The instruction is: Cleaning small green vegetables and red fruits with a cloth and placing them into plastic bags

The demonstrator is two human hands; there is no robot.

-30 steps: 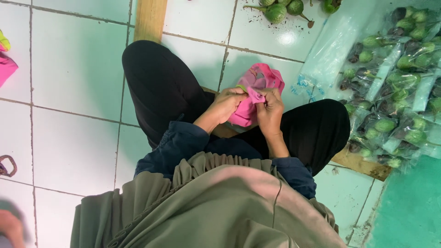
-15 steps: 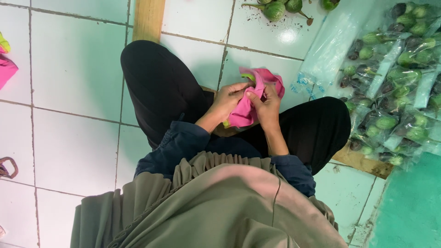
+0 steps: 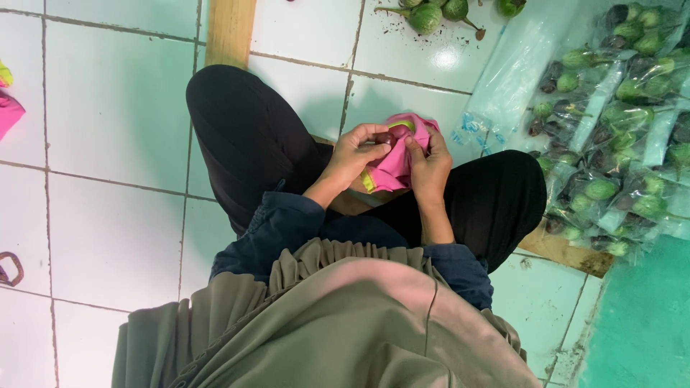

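2 hands in view: both meet over the lap at frame centre; I log them from the head camera.
Left hand (image 3: 357,152): fingers curled, tips pinching a small dark round object (image 3: 395,133) against the pink cloth (image 3: 394,167).
Right hand (image 3: 429,167): fingers bent and closed on the cloth's right edge, thumb pressing toward the same dark object.
Pink cloth: bunched between both hands, yellow-green trim showing at its top and lower left; sits over the gap between the knees.
Dark object: at the cloth's top, about 12 o'clock of the bundle; I cannot tell what it is.
Legs (image 3: 248,136): black trousers, knees spread toward 11 and 3 o'clock.
Floor (image 3: 108,115): pale tiles with dark grout.
Wooden plank (image 3: 228,32): at 12 o'clock, running out of the top edge.
Loose green eggplants (image 3: 425,16): at 1 o'clock on the tile, well apart from the hands.
Bagged eggplants (image 3: 618,129): heap of clear plastic bags at 3 o'clock, beside the right knee.
Second pink cloth (image 3: 8,111): at 9 o'clock, cut by the left edge.
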